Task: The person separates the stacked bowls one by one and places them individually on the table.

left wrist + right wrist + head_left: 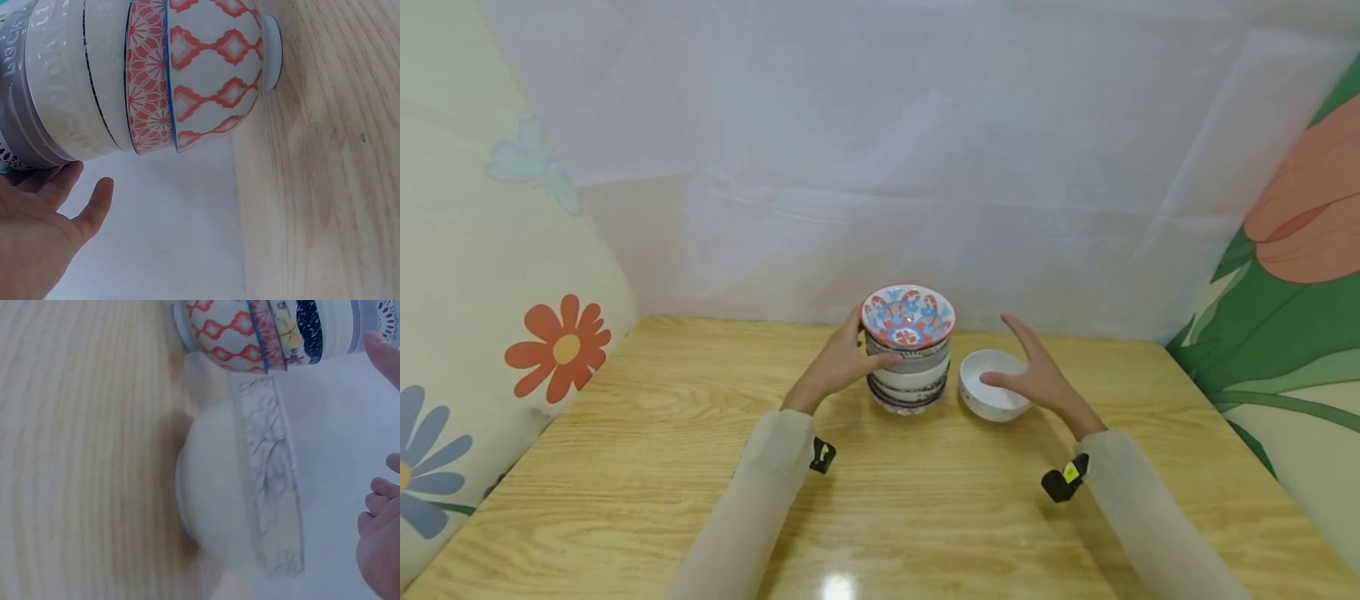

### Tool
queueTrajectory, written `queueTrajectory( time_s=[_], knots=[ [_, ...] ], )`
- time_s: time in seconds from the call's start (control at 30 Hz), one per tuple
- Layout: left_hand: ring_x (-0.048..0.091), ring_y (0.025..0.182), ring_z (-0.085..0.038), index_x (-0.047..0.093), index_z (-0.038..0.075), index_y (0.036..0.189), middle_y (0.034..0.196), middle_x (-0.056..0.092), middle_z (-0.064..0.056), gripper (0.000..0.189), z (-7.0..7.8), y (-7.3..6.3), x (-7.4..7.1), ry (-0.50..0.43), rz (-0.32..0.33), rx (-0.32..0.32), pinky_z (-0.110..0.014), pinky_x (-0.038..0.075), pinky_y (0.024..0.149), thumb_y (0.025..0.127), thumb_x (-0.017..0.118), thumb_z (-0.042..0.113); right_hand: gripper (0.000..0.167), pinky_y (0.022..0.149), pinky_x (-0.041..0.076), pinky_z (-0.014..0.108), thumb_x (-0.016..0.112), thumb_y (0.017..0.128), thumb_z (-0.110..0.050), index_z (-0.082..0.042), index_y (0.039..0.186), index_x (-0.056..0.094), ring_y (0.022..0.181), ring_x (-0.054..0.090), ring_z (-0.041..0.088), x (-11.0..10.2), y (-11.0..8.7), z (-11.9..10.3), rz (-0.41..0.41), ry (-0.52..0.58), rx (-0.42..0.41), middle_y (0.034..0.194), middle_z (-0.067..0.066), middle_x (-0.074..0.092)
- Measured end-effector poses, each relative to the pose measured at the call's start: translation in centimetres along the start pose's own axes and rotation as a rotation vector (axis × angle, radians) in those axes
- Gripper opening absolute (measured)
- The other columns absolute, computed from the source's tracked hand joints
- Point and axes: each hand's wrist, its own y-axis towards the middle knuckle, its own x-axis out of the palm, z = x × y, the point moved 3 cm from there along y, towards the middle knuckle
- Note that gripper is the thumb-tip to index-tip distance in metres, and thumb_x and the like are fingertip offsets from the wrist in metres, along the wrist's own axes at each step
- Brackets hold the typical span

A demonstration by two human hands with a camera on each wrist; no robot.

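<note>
A tall stack of bowls (910,379) stands on the table, topped by a red-rimmed bowl (908,317) with red and blue flowers inside. My left hand (842,360) holds the stack's upper left side, thumb across the front and fingers reaching behind. Its fingertips meet the grey bowl (31,119), while the bottom bowl (215,69) shows red diamonds. Right of the stack sits a single white bowl (992,408), upright, with grey floral lines below its rim in the right wrist view. Over its right side hovers my right hand (1037,375), thumb and fingers spread wide, holding nothing.
The wooden table (925,517) ends at a white cloth backdrop (850,167) close behind the bowls. Flower-printed cloth panels (565,350) flank both sides. Each wrist carries a small black camera (1063,479).
</note>
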Motion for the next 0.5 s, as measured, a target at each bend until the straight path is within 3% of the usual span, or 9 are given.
queueTrajectory(
  time_s=[0.5],
  knots=[
    [0.030,0.141,-0.029,0.011,0.019,0.154,0.153,0.033,-0.008,0.108,0.2,0.0,-0.1,0.018,0.001,0.010,-0.055,0.027,0.113,0.075,0.079,0.045,0.098,0.113,0.017,0.063,0.075,0.081,-0.031,-0.027,0.154,0.011,0.146,0.012,0.035,0.6,2.1,-4.5,-0.052,0.045,-0.088,0.161,0.007,0.010]
  ],
)
